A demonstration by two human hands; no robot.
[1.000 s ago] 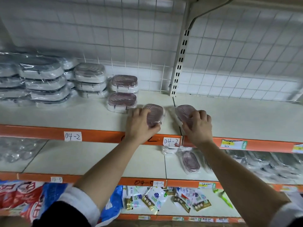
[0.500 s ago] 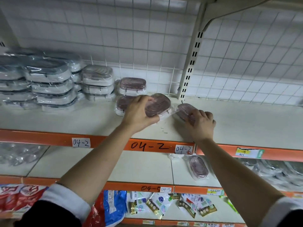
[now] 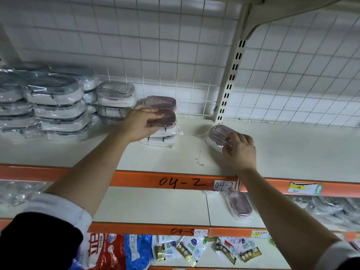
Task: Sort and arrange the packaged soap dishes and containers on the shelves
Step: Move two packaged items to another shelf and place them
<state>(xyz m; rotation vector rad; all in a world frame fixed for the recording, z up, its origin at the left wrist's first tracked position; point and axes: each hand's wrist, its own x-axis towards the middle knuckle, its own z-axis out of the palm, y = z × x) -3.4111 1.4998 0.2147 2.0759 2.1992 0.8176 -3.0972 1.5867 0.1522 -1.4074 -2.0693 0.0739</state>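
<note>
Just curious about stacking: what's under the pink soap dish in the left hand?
Another wrapped soap dish on the shelf; only its white base shows. Its lid is covered by the pink soap dish in the left hand.

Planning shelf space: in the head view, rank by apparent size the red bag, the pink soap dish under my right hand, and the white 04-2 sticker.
1. red bag
2. pink soap dish
3. white 04-2 sticker
The bag is cut off, maybe nearer: unsure.
</note>
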